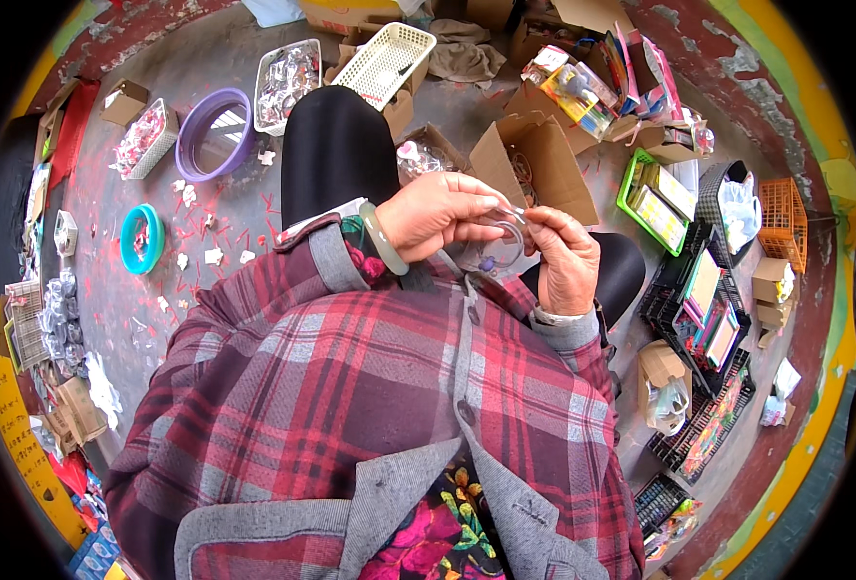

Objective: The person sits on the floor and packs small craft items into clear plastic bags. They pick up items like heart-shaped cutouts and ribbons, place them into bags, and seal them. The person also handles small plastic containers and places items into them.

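Observation:
Both my hands are raised in front of my lap, their fingertips close together. My left hand, with a pale bangle at the wrist, is closed in a pinch on a thin, pale, curved band. From the right, my right hand pinches the same band near its upper end. A small purple piece shows at the band's lower end, below my left fingers. The fingertips partly hide where the band is gripped, and its exact kind is unclear.
An open cardboard box stands just beyond my hands. A purple basin, a teal bowl and a white basket sit left and ahead. Rightward are a green basket and black crates. Red and white scraps litter the floor.

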Motion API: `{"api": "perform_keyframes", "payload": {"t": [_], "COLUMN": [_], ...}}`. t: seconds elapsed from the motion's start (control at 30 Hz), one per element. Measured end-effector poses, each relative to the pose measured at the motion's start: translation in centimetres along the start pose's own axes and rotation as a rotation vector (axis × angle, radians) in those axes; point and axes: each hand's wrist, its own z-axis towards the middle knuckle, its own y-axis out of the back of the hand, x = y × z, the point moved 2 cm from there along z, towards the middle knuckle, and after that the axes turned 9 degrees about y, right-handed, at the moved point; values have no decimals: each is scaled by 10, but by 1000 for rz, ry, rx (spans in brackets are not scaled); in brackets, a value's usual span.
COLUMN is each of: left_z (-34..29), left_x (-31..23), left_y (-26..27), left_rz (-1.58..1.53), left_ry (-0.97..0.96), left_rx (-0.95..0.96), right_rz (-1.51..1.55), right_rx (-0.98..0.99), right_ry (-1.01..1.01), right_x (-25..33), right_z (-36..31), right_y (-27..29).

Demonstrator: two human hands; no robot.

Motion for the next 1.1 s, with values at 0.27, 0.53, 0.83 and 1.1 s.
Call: {"api": "perform_keyframes", "payload": {"t": [0.27, 0.53, 0.83, 1.1], "left_z": [0, 1, 5, 3], "left_x": [-4, -4, 1, -2], "left_y": [4, -6, 0, -1], "left_rz": [-38, 31, 119, 196], "left_ry": [11, 4, -26, -150], "left_rx": [87, -73, -138, -217], "right_rz": [-113, -143, -164, -5], "right_rx": [71, 65, 98, -67], "right_ry": [110, 142, 147, 30], "right_x": [3, 3, 0, 3], "right_z": [1, 2, 2, 8], "right_y": [0, -2, 0, 3]}}
